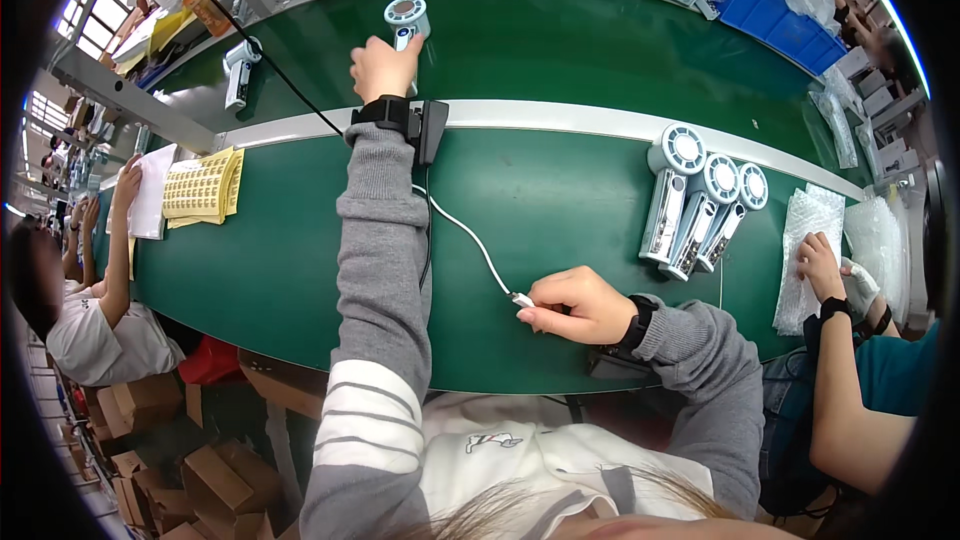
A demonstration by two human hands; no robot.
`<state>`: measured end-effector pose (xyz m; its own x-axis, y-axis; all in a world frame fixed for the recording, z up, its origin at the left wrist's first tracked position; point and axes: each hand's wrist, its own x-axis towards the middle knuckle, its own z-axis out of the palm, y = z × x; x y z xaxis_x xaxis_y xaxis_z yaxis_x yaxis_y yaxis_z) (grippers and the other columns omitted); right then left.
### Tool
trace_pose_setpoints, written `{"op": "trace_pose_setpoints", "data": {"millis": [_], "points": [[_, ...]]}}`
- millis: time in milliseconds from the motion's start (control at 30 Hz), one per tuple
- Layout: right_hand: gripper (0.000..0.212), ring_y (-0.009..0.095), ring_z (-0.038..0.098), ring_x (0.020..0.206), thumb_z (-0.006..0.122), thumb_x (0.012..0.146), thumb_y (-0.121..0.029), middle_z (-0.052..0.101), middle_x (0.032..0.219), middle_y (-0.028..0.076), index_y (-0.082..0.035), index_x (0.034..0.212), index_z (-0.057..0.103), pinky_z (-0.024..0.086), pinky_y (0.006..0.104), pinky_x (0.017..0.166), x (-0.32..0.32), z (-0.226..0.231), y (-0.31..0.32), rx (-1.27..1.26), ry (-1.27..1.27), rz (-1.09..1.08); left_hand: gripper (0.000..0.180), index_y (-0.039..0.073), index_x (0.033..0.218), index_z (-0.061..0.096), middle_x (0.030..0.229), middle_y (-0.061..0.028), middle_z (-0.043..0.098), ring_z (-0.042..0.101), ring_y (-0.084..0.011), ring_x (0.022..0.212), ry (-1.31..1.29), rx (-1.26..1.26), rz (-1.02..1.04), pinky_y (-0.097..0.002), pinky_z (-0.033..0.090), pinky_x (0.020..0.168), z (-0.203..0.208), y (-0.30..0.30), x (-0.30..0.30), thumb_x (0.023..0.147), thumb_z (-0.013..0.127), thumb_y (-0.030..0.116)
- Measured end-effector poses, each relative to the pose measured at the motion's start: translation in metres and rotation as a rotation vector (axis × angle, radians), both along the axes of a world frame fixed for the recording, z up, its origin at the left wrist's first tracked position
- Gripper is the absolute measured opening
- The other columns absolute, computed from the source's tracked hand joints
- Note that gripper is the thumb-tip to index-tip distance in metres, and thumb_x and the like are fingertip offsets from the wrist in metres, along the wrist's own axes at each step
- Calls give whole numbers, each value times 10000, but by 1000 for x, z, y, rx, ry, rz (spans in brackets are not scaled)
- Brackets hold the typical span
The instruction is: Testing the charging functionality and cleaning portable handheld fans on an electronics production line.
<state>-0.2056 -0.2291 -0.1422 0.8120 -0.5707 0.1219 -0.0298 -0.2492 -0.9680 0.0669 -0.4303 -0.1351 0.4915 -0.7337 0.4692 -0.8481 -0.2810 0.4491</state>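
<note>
My left hand (385,68) reaches far out over the green belt at the back, its fingers closed round the handle of a pale blue-grey handheld fan (405,10). The fan's round head shows beyond my fingers, while much of the handle is hidden. Nearer to me, my right hand (590,308) pinches the plug end of a white cable (480,242) just above the green table. That cable curves back toward my left forearm and passes out of sight behind it. Several similar fans (684,152) lie close together to the right of my right hand, heads pointing away.
Another fan (240,72) lies on the belt at the left. Yellow label sheets (203,187) rest at the table's left end. At the right, a co-worker's hands touch bubble wrap (797,270). A blue crate (775,15) stands at the back right. A black cord (262,50) hangs across the left side.
</note>
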Motion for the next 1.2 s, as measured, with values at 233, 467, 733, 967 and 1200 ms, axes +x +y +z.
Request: {"op": "trace_pose_setpoints", "data": {"millis": [233,467,733,967,1200], "points": [[194,128,544,541,534,852,-127,575,667,66,12,720,559,411,239,479,0,-1,-2,106,19,31,406,-57,1049,490,980,-204,555,588,-305,802,1395,161,-436,-417,496,745,3,1,-15,838,532,286],[231,121,545,517,479,876,-101,574,625,69,39,709,557,428,232,474,-9,-4,-9,129,-95,-157,389,-34,1111,375,850,-139,565,621,-248,761,1622,9,-1103,-352,527,675,32,66,-100,834,553,173],[301,106,522,452,502,877,-169,542,531,53,18,653,577,392,221,432,-10,-4,-14,144,-123,-368,394,4,1149,329,877,-98,529,569,-185,714,1661,286,-1237,-330,499,650,19,115,-113,846,507,184],[306,106,517,448,504,874,-164,539,520,54,19,640,578,381,224,428,-12,-6,-16,138,-129,-409,333,38,1123,342,881,-91,510,550,-178,718,1693,264,-1186,-317,489,649,7,119,-124,853,486,170],[296,117,535,489,461,893,-145,553,561,66,43,704,589,421,224,467,-16,-8,-22,-11,-76,-413,350,39,1147,325,921,-106,506,556,-189,734,1737,265,-1262,-325,488,664,7,129,-131,869,473,193]]}}
